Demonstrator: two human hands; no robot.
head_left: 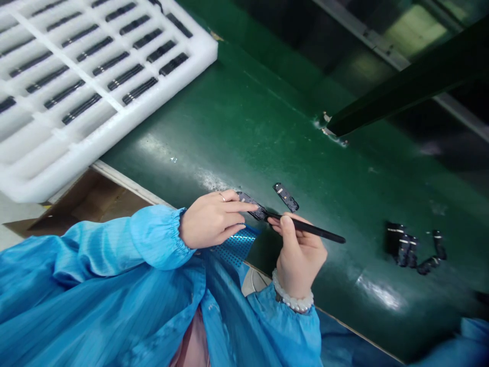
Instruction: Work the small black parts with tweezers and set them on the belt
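My left hand (219, 216), with a ring on one finger, steadies a small black elongated plastic part (257, 210) near the table's front edge; its index finger lies on the part's face. My right hand (300, 252) is closed round a long, thin black stick-like tool (321, 232). The tool's near end meets the right end of the part, where fingers partly hide the contact. Just beyond the hands, a similar black plastic piece (286, 197) lies on the green table, its inner side with small details facing up.
A white foam tray (171, 84) with slots holding many black parts stands at the upper left. Several small black parts (405, 247) lie in a group at the right. A dark green post (382, 94) rises at the back. Below the tray is a cardboard box (76, 196).
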